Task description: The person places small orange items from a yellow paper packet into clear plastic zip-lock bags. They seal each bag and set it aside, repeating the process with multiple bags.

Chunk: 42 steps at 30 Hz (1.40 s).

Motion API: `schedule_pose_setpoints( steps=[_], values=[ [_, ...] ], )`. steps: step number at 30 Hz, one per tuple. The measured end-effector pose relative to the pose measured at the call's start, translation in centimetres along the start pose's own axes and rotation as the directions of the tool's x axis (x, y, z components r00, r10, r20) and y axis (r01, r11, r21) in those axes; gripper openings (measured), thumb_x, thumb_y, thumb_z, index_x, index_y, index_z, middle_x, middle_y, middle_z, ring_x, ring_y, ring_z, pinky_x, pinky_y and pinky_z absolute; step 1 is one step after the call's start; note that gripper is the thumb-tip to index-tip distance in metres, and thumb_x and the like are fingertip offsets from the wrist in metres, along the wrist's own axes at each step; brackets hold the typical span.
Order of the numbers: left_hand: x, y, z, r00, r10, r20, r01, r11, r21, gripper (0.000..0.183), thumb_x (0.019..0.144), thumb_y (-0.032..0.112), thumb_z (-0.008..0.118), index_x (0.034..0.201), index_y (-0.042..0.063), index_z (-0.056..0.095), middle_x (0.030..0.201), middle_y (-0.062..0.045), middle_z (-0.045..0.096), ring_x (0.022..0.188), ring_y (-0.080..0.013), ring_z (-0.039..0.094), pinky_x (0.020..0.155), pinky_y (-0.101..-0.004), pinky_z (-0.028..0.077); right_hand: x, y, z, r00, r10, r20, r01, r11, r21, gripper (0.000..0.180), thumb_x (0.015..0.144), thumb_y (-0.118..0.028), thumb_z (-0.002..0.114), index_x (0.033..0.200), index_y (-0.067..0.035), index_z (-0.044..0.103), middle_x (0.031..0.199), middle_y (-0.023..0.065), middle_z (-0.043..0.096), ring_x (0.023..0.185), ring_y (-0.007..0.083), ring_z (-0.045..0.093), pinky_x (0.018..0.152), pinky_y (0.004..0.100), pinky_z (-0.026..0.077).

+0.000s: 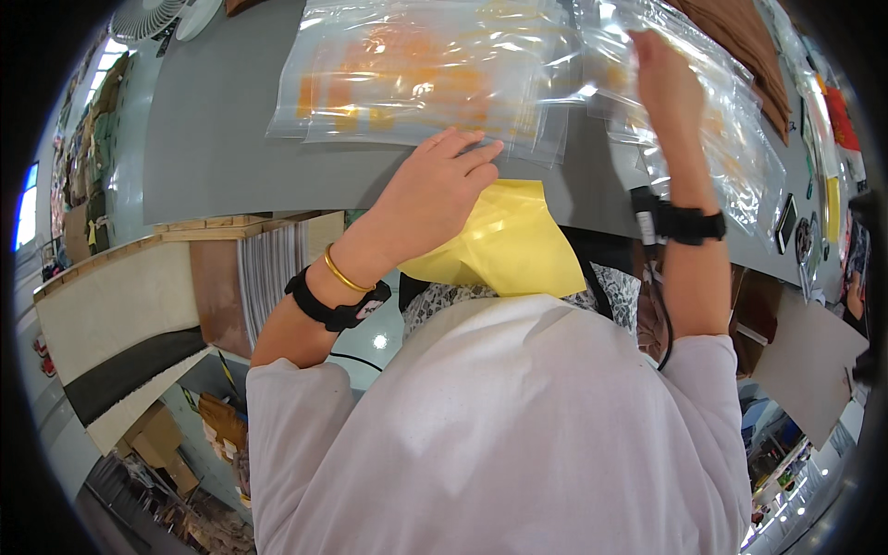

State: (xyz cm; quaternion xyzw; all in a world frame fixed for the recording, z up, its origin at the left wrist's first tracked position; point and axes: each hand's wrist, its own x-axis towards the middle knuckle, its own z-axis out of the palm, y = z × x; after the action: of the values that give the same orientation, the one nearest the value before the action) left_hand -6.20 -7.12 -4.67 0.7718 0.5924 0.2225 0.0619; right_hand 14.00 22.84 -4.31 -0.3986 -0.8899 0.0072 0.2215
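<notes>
Clear plastic bags with orange print (416, 76) lie stacked at the far side of the grey table (208, 139). My left hand (444, 180) rests at the near edge of this stack, its fingertips on or just over the plastic; a sheet of yellow paper (520, 236) lies partly beneath it and hangs over the table edge towards my lap. My right hand (662, 76) is blurred, with its fingers curled over a second pile of clear bags (735, 152) on the right; whether it pinches a bag cannot be told.
Brown folded fabric (746, 48) lies beyond the right pile. A phone (787, 223) and scissors (805, 250) are near the right table edge. At the far left stands a fan (146, 17). A black cable (667, 305) runs from my right wristband. Boards and cartons stand below, left.
</notes>
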Motion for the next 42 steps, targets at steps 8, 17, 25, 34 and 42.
schedule_pose_setpoints(
  steps=[8, 17, 25, 34, 42],
  values=[
    [3.1, 0.9, -2.6, 0.99, -0.141, 0.005, 0.138, 0.969, -0.206, 0.008, 0.097, 0.008, 0.067, 0.1, 0.001, 0.069, 0.109, -0.012, 0.074, 0.106, -0.0333, 0.067, 0.088, -0.0451, 0.055, -1.7, -1.2, -7.5, 0.998, -0.029, -0.051, 0.037, 0.987, 0.154, 0.051, 0.093, -0.044, 0.081, 0.131, -0.012, 0.07, 0.109, 0.0096, 0.076, 0.103, 0.0372, 0.071, 0.092, 0.0507, 0.055],
    [4.5, -1.3, -3.9, 0.709, -0.183, 0.681, 0.705, 0.198, -0.681, 0.03, 0.105, 0.016, 0.068, 0.13, -0.001, 0.068, 0.103, -0.002, 0.077, 0.092, -0.0062, 0.068, 0.078, -0.0264, 0.055, -8.7, -8.8, -5.4, 0.932, -0.361, 0.032, 0.292, 0.8, 0.524, 0.026, 0.081, -0.012, 0.085, 0.106, -0.015, 0.08, 0.101, -0.0006, 0.074, 0.099, 0.0241, 0.066, 0.099, 0.0409, 0.046],
    [2.9, -1.0, -3.0, 0.738, -0.113, 0.665, 0.656, -0.11, -0.746, 0.042, 0.105, 0.012, 0.068, 0.144, -0.003, 0.062, 0.126, -0.006, 0.075, 0.111, -0.0102, 0.07, 0.097, -0.0265, 0.056, -11.4, -10.0, -6.0, 0.842, -0.497, -0.211, 0.535, 0.82, 0.204, 0.031, 0.075, -0.014, 0.08, 0.106, -0.016, 0.081, 0.11, -0.004, 0.071, 0.099, 0.0208, 0.065, 0.095, 0.0406, 0.046],
    [1.8, -1.3, -1.8, 0.737, -0.131, 0.663, 0.665, -0.034, -0.746, 0.051, 0.105, 0.017, 0.07, 0.148, -0.007, 0.058, 0.13, -0.009, 0.073, 0.116, -0.0121, 0.067, 0.101, -0.0275, 0.054, -12.5, -11.4, -5.5, 0.861, -0.448, -0.24, 0.501, 0.826, 0.256, 0.033, 0.074, -0.012, 0.078, 0.107, -0.014, 0.08, 0.106, -0.0043, 0.07, 0.096, 0.0187, 0.065, 0.086, 0.0376, 0.044],
    [1.9, -1.3, -1.7, 0.746, -0.075, 0.661, 0.648, -0.145, -0.748, 0.043, 0.106, 0.013, 0.066, 0.145, -0.004, 0.061, 0.126, -0.008, 0.075, 0.112, -0.0111, 0.07, 0.098, -0.0266, 0.056, -12.5, -11.7, -5.9, 0.871, -0.45, -0.196, 0.49, 0.821, 0.294, 0.032, 0.072, -0.009, 0.083, 0.103, -0.013, 0.08, 0.101, -0.0036, 0.07, 0.093, 0.0192, 0.064, 0.08, 0.0355, 0.044]
  ],
)
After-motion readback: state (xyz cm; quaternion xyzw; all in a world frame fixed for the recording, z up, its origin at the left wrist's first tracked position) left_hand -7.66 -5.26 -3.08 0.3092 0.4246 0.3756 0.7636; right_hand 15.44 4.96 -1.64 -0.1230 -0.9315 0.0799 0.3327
